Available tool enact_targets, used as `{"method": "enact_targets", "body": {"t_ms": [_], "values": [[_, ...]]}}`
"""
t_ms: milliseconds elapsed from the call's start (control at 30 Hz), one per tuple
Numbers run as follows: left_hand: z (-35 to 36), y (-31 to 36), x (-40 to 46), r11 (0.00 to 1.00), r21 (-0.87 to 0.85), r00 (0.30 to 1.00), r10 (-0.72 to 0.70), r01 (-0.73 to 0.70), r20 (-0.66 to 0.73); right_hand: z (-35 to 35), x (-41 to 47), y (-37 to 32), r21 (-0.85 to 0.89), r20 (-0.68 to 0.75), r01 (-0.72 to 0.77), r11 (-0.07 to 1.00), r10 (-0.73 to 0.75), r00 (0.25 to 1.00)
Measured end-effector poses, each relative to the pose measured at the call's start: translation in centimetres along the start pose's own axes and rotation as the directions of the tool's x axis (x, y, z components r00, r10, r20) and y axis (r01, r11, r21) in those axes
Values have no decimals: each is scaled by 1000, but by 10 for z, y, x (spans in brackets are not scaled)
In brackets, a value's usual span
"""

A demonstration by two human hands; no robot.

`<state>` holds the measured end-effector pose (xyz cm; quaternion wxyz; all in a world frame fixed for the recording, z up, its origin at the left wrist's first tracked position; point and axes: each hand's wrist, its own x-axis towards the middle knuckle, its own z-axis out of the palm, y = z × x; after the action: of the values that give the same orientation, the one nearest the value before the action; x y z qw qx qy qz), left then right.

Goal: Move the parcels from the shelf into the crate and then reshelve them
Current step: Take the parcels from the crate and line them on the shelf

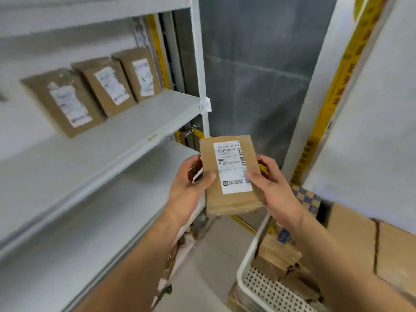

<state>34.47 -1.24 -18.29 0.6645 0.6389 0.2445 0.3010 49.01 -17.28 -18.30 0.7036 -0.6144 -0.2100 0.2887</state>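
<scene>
I hold a brown cardboard parcel (231, 199) with a white shipping label in front of me, label up. My left hand (191, 183) grips its left edge and my right hand (274, 190) grips its right edge. It hangs in the air to the right of the white shelf (126, 131), above the floor. Three similar labelled parcels (105, 88) stand leaning against the back of that shelf. A white perforated crate (265, 287) sits at the lower right, with several brown parcels inside it.
A lower white shelf board (90, 217) lies beneath the first. A white upright post (202, 70) marks the shelf's right end. A large cardboard box (382, 248) stands at the right. Yellow tape strips run along the wall frame (337, 86). Grey floor shows between shelf and crate.
</scene>
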Motion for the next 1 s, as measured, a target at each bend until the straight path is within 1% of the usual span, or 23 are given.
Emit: {"method": "enact_targets", "body": {"t_ms": [67, 133, 233, 367, 433, 533, 633, 733, 800, 867, 933, 1000], "values": [[-43, 17, -1, 999, 47, 1000, 29, -28, -9, 45, 4, -6, -53, 91, 59, 997, -54, 994], [-89, 32, -3, 992, 78, 995, 101, -99, -22, 89, 8, -8, -111, 157, 123, 986, -105, 982], [-152, 53, -10, 962, 185, 975, 215, -201, -59, 156, 12, -12, -184, 255, 199, 963, -148, 955], [-233, 76, -29, 944, 248, 951, 263, -218, -165, 239, 11, -17, -220, 409, 277, 936, -169, 897], [-270, 87, -40, 927, 288, 935, 299, -238, -191, 279, 12, -20, -221, 473, 319, 922, -185, 861], [-321, 96, -52, 888, 367, 894, 377, -275, -242, 337, 17, -20, -227, 556, 356, 907, -179, 812], [-364, 99, -57, 858, 469, 852, 395, -209, -343, 392, 24, -17, -253, 592, 383, 889, -170, 788], [-396, 95, -55, 852, 516, 819, 358, -89, -449, 438, 34, -9, -253, 617, 416, 874, -186, 765], [-415, 91, -49, 842, 537, 788, 360, -45, -499, 467, 48, 2, -241, 621, 426, 872, -199, 758], [-430, 86, -39, 829, 558, 766, 372, -20, -524, 493, 66, 17, -219, 621, 428, 877, -213, 754], [-444, 82, -24, 819, 573, 761, 363, 13, -537, 514, 85, 28, -203, 619, 430, 880, -225, 752], [-453, 80, -7, 831, 555, 756, 337, 41, -561, 529, 106, 33, -209, 620, 426, 880, -218, 753]]}}
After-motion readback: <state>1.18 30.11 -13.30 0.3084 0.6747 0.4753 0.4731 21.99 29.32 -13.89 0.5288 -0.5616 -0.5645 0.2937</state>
